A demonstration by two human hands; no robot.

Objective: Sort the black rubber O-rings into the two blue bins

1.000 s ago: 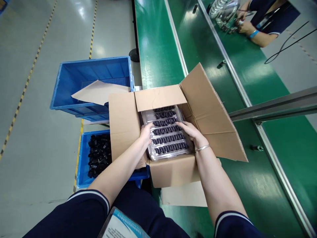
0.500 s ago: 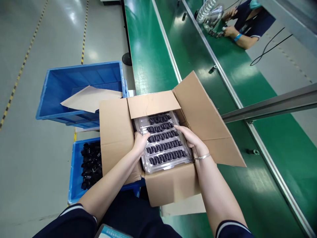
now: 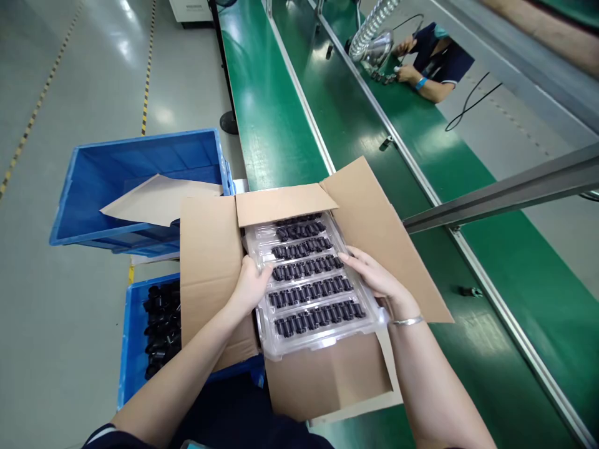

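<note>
A clear plastic tray [image 3: 299,342] carries several rows of small black cylindrical parts [image 3: 311,292]. It sits at the mouth of an open cardboard box [image 3: 210,262], its near edge over the front flap and its far end partly under the back flap. My left hand [image 3: 250,284] grips the tray's left edge, thumb on top. On the opposite edge my right hand [image 3: 377,277] is closed, its thumb lying over the rim. The fingers beneath the tray are hidden on both sides.
Left of the box stands a large blue bin [image 3: 135,146] with a brown cardboard sheet [image 3: 161,199] in it. A smaller blue bin [image 3: 122,349] holds black parts. Green worktops [image 3: 276,118] run along the right, crossed by a metal beam [image 3: 505,187]. A co-worker [image 3: 435,62] works beyond.
Both hands have raised the tray and drawn it toward me, so its near edge now overhangs the front flap. The camera view has shifted slightly.
</note>
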